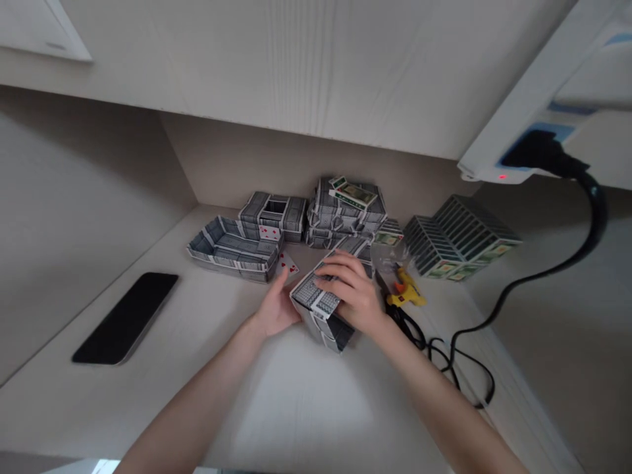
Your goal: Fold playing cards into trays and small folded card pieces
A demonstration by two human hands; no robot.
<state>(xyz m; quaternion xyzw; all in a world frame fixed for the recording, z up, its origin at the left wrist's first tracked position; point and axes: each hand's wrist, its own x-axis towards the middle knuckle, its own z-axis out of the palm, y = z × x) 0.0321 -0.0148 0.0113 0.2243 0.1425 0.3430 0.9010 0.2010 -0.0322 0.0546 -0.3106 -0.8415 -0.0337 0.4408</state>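
Head camera, looking down at the pale surface [306, 401]. Both hands are on a card block [323, 316], a box-like piece folded from grey-backed playing cards, sitting mid-surface and tilted on one edge. The left hand [275, 308] presses against its left side, thumb up; its fingers are hidden behind the block, so I cannot tell whether they curl around it. The right hand [354, 297] grips over the top, fingers bent and slightly spread across the cards.

Just behind lie loose red-suit cards [287, 264], an open folded tray [232, 250], a block with a square hole [273, 216] and a taller pile [345, 209]. Just beside the right hand is a yellow glue gun [405, 293], its black cable [464, 359] trailing away. A fanned row of card packs [459, 242] sits at the far right, a dark phone [126, 318] well apart at the left, and a power strip [518, 131] hangs overhead.
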